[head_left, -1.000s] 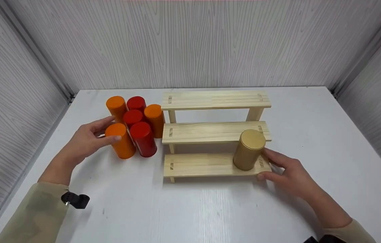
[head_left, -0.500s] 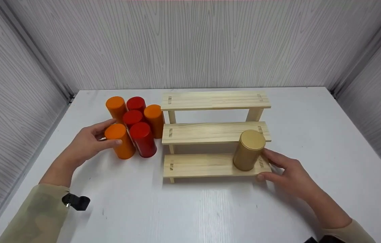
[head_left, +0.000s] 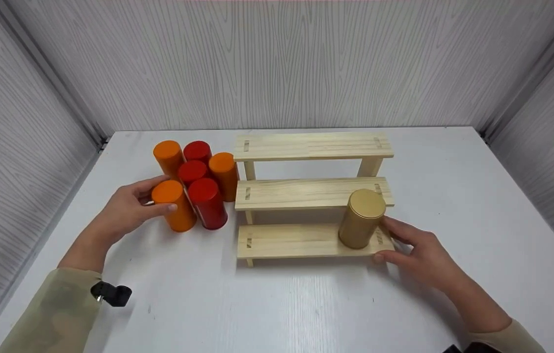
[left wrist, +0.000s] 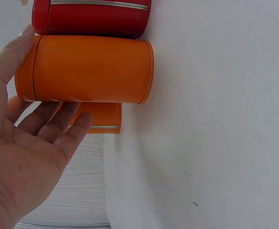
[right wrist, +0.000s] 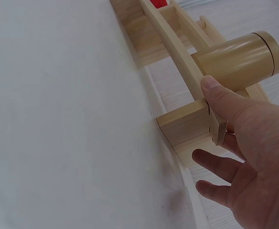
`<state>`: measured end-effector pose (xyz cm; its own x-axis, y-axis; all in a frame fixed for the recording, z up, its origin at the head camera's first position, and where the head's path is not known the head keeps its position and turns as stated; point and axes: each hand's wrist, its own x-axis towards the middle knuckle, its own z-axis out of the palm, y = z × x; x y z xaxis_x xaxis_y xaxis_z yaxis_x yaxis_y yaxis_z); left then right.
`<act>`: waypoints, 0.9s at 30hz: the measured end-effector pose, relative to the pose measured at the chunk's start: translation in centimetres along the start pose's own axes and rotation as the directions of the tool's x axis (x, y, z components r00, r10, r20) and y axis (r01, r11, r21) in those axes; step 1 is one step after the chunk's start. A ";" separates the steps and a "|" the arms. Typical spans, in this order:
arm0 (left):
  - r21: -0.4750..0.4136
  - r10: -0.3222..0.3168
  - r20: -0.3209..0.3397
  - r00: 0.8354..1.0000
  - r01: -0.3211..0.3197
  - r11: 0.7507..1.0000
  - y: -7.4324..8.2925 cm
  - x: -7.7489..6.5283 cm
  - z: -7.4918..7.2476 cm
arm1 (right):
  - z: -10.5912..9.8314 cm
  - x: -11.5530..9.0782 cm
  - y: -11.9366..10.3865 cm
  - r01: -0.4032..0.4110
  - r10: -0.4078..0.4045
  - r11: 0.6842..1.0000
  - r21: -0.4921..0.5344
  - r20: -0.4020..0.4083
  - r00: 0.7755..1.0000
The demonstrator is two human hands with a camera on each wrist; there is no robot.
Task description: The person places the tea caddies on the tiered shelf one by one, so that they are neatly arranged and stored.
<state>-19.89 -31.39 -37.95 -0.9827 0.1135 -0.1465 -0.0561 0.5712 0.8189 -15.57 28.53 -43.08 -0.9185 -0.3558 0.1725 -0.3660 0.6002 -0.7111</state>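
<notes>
My left hand (head_left: 127,208) is around the upper part of an upright orange canister (head_left: 181,215), thumb on its near side and fingers on the far side. In the left wrist view that orange canister (left wrist: 91,69) stands on the table beside a red one (left wrist: 96,19). My right hand (head_left: 421,252) pinches the right end of the lowest step of a three-tier wooden rack (head_left: 296,242). A gold canister (head_left: 361,220) stands on that step, close to my fingers. The right wrist view shows my thumb (right wrist: 220,95) on the step's edge, with two fingers free below.
Beside the held canister stand three red canisters (head_left: 210,208) and two more orange ones (head_left: 226,179), packed close to the rack's left side. White wood-grain panels (head_left: 286,63) rise behind and on both sides of the white table (head_left: 281,309).
Almost nothing differs. My left hand has shifted very slightly at the orange canister; my right hand, the rack and the gold canister stay where they were.
</notes>
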 end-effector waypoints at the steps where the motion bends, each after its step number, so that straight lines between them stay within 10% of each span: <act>1: 0.000 0.000 -0.001 1.000 0.000 1.000 0.0 0.0 0.0 | 0.0 0.0 0.0 0.001 -0.001 1.000 0.000 0.000 1.000; 27: 0.009 -0.011 0.019 1.000 0.010 1.000 0.5 -0.5 -0.3 | -0.1 -0.1 0.0 0.011 -0.011 1.000 -0.012 -0.003 1.000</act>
<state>-19.53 -31.39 -37.28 -0.9784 0.1231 -0.1659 -0.0648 0.5795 0.8124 -15.50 28.67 -43.06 -0.9148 -0.3604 0.1824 -0.3781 0.6048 -0.7009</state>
